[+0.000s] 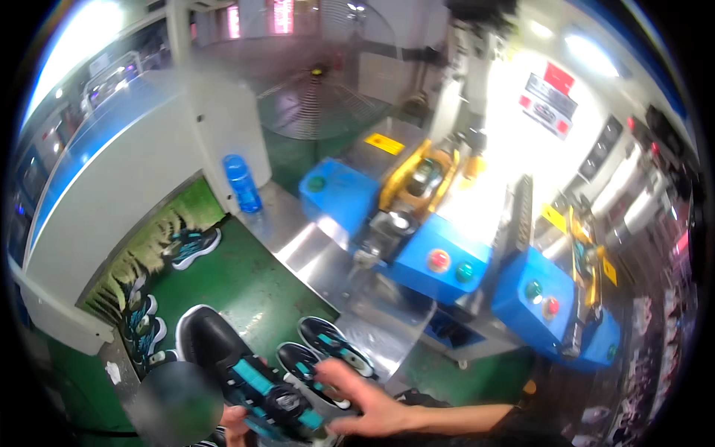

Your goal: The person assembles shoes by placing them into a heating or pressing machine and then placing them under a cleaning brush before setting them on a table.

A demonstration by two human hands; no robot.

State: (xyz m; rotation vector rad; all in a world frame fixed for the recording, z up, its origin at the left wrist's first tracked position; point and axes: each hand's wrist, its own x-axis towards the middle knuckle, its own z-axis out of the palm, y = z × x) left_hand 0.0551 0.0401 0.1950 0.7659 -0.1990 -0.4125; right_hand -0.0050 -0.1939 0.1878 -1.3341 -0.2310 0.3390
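Black-and-teal sneaker (249, 376) is held above the green belt (231, 279) by the left hand (236, 423), mostly hidden; right hand (376, 408) is spread wide near the heel, contact unclear, so steady support should probably be kept

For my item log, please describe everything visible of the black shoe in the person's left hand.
The shoe has a smooth-looking black toe, white sole edge, teal bands and a round dark part farther back. It faces top up, toe pointing away and leftward, apparently raised over the green surface. The left hand grips its near left side; the right hand is open beside its rear, contact unclear. Its heel cannot be made out clearly.
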